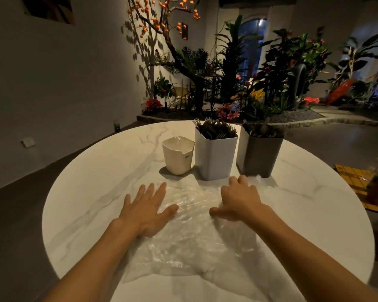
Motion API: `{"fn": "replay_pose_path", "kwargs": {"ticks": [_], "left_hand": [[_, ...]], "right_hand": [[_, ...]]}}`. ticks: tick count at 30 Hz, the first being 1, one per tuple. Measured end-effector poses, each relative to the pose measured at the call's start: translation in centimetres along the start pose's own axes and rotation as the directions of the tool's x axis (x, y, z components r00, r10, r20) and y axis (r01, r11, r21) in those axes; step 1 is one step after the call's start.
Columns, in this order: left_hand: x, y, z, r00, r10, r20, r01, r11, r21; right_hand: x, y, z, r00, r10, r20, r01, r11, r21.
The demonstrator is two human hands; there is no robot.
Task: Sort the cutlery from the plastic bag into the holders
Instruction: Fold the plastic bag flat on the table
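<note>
Presently: plastic bag (190,232), near centre; thin, limp, slippery, apparently light. Left hand (145,209) presses flat; right hand (238,202) pinches its far edge, the likeliest hold.

Both forearms bare to frame edge; no sleeves, watch or rings visible on left hand (147,209) or right hand (238,200).

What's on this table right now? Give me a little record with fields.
surface: round white marble table
bag: clear plastic bag, lying flat
left hand: flat on the bag's edge
right hand: fingers curled on the bag
holders: small cream holder, white holder with dark forks, grey holder with dark cutlery
</note>
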State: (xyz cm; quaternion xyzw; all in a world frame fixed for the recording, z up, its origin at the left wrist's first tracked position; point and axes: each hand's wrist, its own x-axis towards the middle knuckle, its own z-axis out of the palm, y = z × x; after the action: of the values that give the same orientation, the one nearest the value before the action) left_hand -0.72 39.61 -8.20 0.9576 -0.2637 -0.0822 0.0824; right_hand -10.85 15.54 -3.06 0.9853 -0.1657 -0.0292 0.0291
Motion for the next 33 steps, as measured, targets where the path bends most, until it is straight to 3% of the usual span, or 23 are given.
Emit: {"fn": "replay_pose_path", "kwargs": {"ticks": [2,3,6,9,12,15,18,20,22,23,25,26,28,30,33], "left_hand": [[-0.2,0.4,-0.2,0.99,0.138,-0.029,-0.137,0.99,0.023],[-0.3,0.5,-0.2,0.982,0.182,-0.052,-0.18,0.983,0.038],[-0.5,0.6,-0.4,0.949,0.272,-0.158,-0.262,0.961,0.084],[-0.2,0.5,-0.6,0.876,0.382,-0.295,-0.353,0.924,0.148],[0.5,0.2,-0.7,0.805,0.439,-0.399,-0.364,0.897,0.252],[0.4,0.2,-1.0,0.755,0.319,-0.573,-0.245,0.948,0.204],[-0.5,0.7,-2.5,0.758,-0.065,-0.649,-0.064,0.983,-0.173],[-0.6,0.4,-3.2,0.779,-0.333,-0.531,0.001,0.848,-0.531],[-0.8,0.4,-3.8,0.837,-0.445,-0.318,0.02,0.605,-0.796],[-1.1,0.7,-4.0,0.887,-0.421,-0.192,0.012,0.436,-0.9],[-1.9,1.9,-4.1,0.975,-0.216,0.049,0.071,0.098,-0.993],[-2.3,2.7,-4.3,0.988,-0.114,0.102,0.103,0.008,-0.995],[-2.5,3.7,-4.2,0.99,-0.011,0.137,0.136,-0.063,-0.989],[-2.3,4.4,-4.1,0.99,0.034,0.135,0.137,-0.064,-0.988],[-2.2,4.6,-4.1,0.999,0.016,0.049,0.048,0.052,-0.998]], "right_hand": [[0.4,0.5,-0.5,0.993,-0.043,-0.109,0.047,0.998,0.038],[0.6,0.9,-0.4,0.994,-0.049,-0.094,0.054,0.997,0.053],[1.3,2.0,0.0,0.993,-0.022,0.112,-0.009,0.962,0.272],[1.1,2.9,-0.6,0.978,0.013,0.207,-0.106,0.889,0.446],[0.7,3.9,-1.0,0.958,-0.051,0.284,-0.116,0.832,0.543],[0.6,5.0,-0.9,0.979,-0.067,0.191,-0.083,0.726,0.683],[0.3,6.3,-1.1,0.997,-0.033,0.075,-0.04,0.603,0.796],[-0.2,6.8,-1.3,1.0,-0.024,0.018,-0.005,0.47,0.883],[-0.5,7.1,-1.3,1.0,0.009,-0.025,0.021,0.319,0.947],[-0.5,7.1,-1.3,0.998,0.039,-0.045,0.033,0.257,0.966],[-0.5,6.7,-1.3,0.993,0.1,-0.067,0.05,0.166,0.985],[-0.4,6.4,-1.2,0.992,0.112,-0.063,0.049,0.124,0.991],[-0.4,6.0,-1.1,0.995,0.096,-0.034,0.032,0.026,0.999],[-0.5,5.9,-1.2,1.0,0.026,0.004,-0.004,-0.004,1.0],[-1.2,6.8,-1.8,0.984,-0.144,0.108,-0.074,0.226,0.971]]}}
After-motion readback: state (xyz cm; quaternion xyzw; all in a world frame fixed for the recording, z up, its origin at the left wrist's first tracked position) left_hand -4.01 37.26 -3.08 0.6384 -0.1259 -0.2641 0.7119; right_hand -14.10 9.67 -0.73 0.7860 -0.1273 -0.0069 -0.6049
